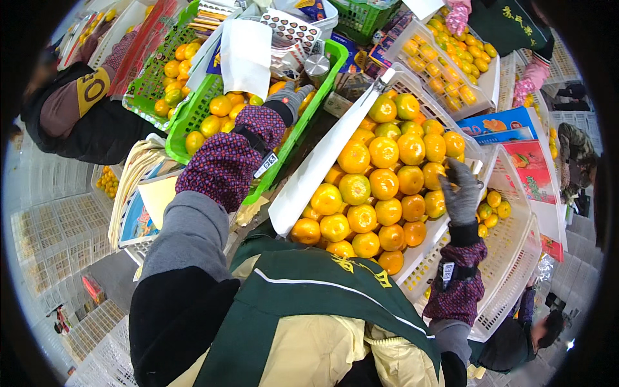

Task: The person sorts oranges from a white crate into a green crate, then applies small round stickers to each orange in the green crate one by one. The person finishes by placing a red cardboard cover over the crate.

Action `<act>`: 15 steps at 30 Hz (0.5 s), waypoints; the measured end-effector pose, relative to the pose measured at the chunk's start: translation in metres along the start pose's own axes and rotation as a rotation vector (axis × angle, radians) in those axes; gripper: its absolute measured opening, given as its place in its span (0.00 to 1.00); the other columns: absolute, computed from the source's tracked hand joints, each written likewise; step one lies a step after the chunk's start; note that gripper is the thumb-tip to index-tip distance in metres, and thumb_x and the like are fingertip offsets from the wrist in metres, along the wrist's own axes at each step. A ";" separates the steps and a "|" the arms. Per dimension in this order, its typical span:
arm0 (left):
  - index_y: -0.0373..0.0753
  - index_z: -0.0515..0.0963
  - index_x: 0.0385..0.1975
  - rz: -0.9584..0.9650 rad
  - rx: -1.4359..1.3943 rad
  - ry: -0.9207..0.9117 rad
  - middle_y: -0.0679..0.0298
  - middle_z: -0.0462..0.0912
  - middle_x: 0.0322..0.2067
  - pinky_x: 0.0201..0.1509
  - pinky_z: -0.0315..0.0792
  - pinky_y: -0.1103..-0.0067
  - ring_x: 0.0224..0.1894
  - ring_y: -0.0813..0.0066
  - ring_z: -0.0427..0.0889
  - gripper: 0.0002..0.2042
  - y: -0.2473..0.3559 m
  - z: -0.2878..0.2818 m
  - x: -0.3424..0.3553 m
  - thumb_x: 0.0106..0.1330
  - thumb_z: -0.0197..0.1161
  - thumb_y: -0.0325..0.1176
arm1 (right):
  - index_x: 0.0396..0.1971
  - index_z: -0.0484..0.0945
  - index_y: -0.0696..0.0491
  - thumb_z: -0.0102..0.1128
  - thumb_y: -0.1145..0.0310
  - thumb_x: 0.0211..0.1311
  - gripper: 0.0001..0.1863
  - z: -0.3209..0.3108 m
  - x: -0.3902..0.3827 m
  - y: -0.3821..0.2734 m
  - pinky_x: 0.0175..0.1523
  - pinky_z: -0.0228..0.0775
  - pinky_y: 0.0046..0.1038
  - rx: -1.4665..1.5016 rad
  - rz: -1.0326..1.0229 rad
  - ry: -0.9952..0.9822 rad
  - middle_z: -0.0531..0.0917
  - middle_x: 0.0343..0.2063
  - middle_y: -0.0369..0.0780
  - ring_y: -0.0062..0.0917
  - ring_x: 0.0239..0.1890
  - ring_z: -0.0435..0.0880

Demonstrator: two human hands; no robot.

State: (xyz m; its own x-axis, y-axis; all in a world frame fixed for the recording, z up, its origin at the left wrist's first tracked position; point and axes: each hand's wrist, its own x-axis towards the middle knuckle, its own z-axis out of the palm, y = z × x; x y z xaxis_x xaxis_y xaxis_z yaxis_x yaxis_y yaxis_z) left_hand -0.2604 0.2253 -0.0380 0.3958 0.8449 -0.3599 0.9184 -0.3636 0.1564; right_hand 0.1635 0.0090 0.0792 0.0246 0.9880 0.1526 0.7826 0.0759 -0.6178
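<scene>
Hands well apart, both in grey knit gloves with purple patterned sleeve covers. Left hand is over the bright green plastic crate, fingers stretched out toward 1 o'clock; can't tell if it grips anything underneath. Round yellow-orange citrus fruit in that crate sits at 9 o'clock from it, shiny metal-topped cylinder at 1, blank white sheet at 10–11.

Right hand is at the 3 o'clock edge of the stacked glossy orange citrus, fingers parted and loosely bent, nothing visible in them; contact with the nearest fruit unclear. Stack sits at 4–5 o'clock from left hand, white liner flap along its 9–10 side. Nested white plastic baskets at 5 o'clock from right hand.
</scene>
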 end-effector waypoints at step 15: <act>0.42 0.62 0.65 0.536 -1.110 0.351 0.59 0.70 0.61 0.67 0.67 0.69 0.63 0.66 0.71 0.43 0.081 -0.050 -0.116 0.48 0.81 0.34 | 0.64 0.66 0.57 0.68 0.62 0.62 0.33 0.096 0.059 -0.147 0.58 0.72 0.30 0.808 0.074 -0.298 0.79 0.50 0.43 0.26 0.53 0.78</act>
State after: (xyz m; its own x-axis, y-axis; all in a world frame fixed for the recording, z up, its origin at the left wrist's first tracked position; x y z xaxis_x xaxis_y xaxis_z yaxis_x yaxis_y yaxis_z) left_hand -0.2319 0.1172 0.0628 0.5371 0.8144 0.2199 0.0844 -0.3112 0.9466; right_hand -0.0098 0.0691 0.1053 -0.1946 0.9797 -0.0484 0.1006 -0.0291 -0.9945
